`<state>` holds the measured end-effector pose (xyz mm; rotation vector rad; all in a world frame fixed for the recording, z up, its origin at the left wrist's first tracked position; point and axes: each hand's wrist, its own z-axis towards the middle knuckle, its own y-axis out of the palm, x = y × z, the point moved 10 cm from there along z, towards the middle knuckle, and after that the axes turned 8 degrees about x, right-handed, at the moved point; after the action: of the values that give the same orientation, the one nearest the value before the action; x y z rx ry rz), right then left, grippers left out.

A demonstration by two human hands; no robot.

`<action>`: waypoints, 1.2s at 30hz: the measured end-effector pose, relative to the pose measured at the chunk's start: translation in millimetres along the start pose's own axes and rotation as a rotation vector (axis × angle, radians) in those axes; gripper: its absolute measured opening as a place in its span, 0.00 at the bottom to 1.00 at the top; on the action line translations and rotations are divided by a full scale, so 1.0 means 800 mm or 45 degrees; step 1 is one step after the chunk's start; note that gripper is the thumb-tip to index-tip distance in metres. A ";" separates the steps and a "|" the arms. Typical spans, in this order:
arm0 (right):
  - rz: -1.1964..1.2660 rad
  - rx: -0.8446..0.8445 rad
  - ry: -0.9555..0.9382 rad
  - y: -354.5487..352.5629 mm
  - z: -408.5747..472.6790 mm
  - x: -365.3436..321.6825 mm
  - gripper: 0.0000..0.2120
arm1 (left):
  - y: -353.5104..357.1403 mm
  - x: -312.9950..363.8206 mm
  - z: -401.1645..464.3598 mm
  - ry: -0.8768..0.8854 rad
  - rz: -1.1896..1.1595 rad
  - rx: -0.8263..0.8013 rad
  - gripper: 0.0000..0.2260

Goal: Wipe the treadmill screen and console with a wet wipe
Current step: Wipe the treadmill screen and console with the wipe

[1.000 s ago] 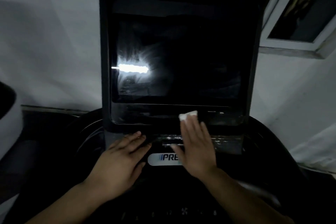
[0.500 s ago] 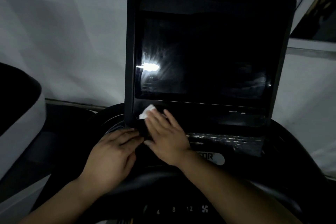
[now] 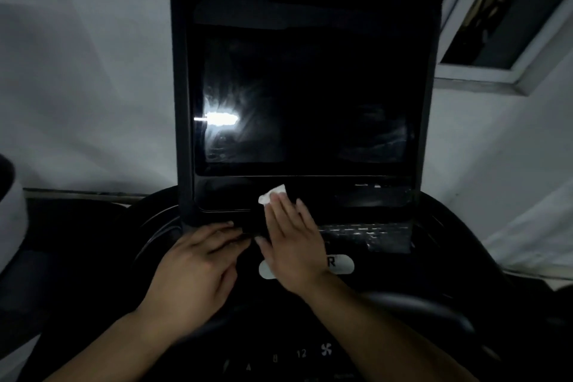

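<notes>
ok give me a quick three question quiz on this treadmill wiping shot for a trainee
1. True or false: the right hand presses the wet wipe on the glossy strip below the screen.
2. Where does the left hand rest? A) on the screen B) at the lower edge of the console C) on the wall
3. Fill in: a bright glare shows on the screen's ____ side.

Key: 1 true; 2 B; 3 left

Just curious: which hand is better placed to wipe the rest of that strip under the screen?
Probably the right hand: it presses the wet wipe flat on the strip, while the left hand rests empty below.
</notes>
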<state>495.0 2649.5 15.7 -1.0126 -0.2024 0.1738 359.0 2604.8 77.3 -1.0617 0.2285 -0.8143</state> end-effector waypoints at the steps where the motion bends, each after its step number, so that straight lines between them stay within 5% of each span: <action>1: -0.056 -0.005 0.013 -0.003 -0.007 0.019 0.30 | 0.001 0.000 0.002 0.001 -0.006 0.003 0.19; 6: -0.156 -0.087 0.419 -0.019 -0.046 0.137 0.33 | 0.017 0.012 0.013 0.010 -0.050 -0.006 0.19; 11: -0.061 -0.111 0.230 -0.007 -0.033 0.100 0.36 | 0.029 0.043 0.029 0.093 -0.096 -0.039 0.19; 17: -0.105 -0.035 0.743 -0.028 -0.061 0.207 0.37 | 0.018 0.026 0.029 0.049 -0.074 0.009 0.18; 23: -0.027 -0.114 0.220 -0.002 -0.042 0.109 0.36 | 0.025 0.035 0.034 0.074 -0.071 -0.014 0.18; 29: -0.094 -0.055 0.673 -0.019 -0.074 0.197 0.36 | 0.028 0.019 0.027 0.026 -0.055 -0.030 0.18; 36: -0.008 0.028 0.363 -0.030 -0.068 0.158 0.29 | 0.037 0.037 0.033 0.043 -0.088 -0.026 0.18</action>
<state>632.1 2622.3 18.8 -1.0030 0.0560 0.0249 407.8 2609.1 71.6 -1.0802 0.2300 -0.8944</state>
